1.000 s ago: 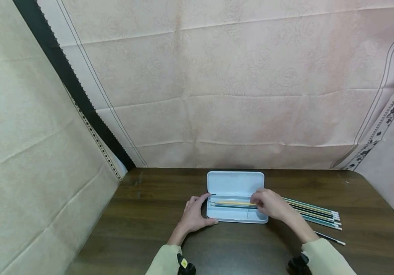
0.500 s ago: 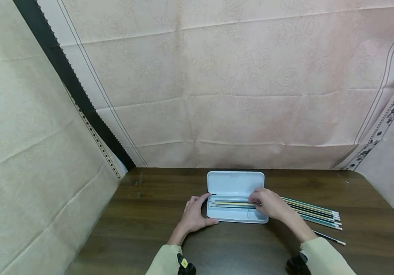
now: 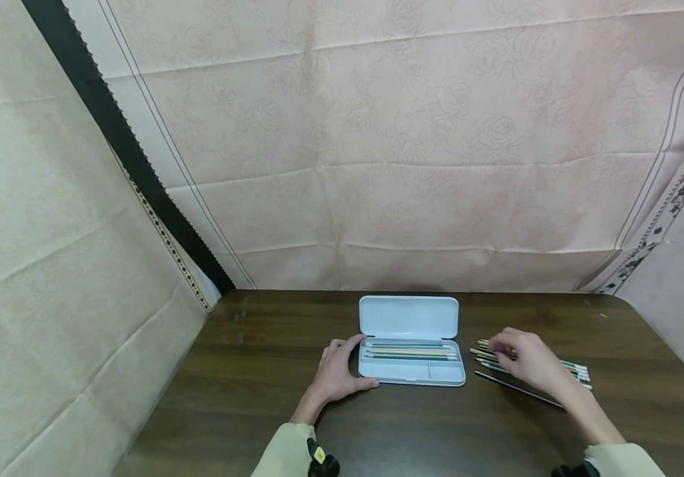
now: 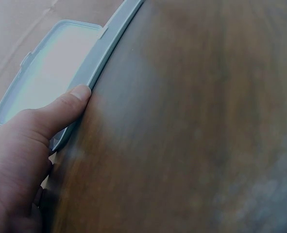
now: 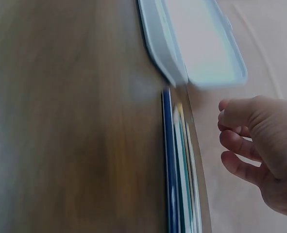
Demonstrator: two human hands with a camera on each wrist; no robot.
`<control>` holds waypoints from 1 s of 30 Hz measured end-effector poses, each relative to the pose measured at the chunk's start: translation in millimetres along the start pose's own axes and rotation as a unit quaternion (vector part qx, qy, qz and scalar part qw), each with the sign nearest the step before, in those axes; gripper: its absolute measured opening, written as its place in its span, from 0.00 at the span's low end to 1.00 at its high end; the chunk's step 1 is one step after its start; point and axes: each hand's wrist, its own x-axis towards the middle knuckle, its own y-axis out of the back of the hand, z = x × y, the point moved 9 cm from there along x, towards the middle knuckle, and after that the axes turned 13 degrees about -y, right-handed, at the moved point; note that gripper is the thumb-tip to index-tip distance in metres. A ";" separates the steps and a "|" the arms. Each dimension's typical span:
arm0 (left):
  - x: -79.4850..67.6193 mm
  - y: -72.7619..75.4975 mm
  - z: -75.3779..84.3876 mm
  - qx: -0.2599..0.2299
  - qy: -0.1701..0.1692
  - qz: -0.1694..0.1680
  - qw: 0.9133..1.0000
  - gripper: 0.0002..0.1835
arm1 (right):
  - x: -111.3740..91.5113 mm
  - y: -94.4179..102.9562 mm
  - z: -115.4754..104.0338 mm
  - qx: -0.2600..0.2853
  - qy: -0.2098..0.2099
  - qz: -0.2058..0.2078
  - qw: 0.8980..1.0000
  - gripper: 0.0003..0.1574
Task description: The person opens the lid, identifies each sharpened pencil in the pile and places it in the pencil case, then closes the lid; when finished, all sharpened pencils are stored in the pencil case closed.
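A light blue pencil case lies with its lid raised on the brown table, several pencils side by side in its long compartment. My left hand grips the case's left end; in the left wrist view its thumb presses the front edge while the other fingers are mostly hidden. Right of the case, several loose pencils lie together under my right hand. In the right wrist view that hand's fingers are loosely bent, with nothing seen between them.
A dark pencil lies a little apart, in front of the loose bunch. Pale patterned cloth hangs behind the table, and more cloth covers the left side.
My right hand has left the case and moved right, over the loose pencils. A pencil it held now lies in the case. The left hand has stayed in place.
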 end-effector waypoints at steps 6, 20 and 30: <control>0.0 0.8 -1.0 0.001 0.001 -0.002 1.000 0.50 | -29.4 22.0 19.8 -0.001 0.026 0.044 0.999 0.21; 0.2 0.4 -1.0 0.002 -0.001 -0.002 1.000 0.51 | -73.9 39.1 57.1 -0.054 -0.017 0.052 0.997 0.24; -0.2 0.6 0.2 0.004 -0.002 -0.001 1.000 0.50 | -84.5 41.4 67.1 -0.078 -0.023 0.066 0.995 0.24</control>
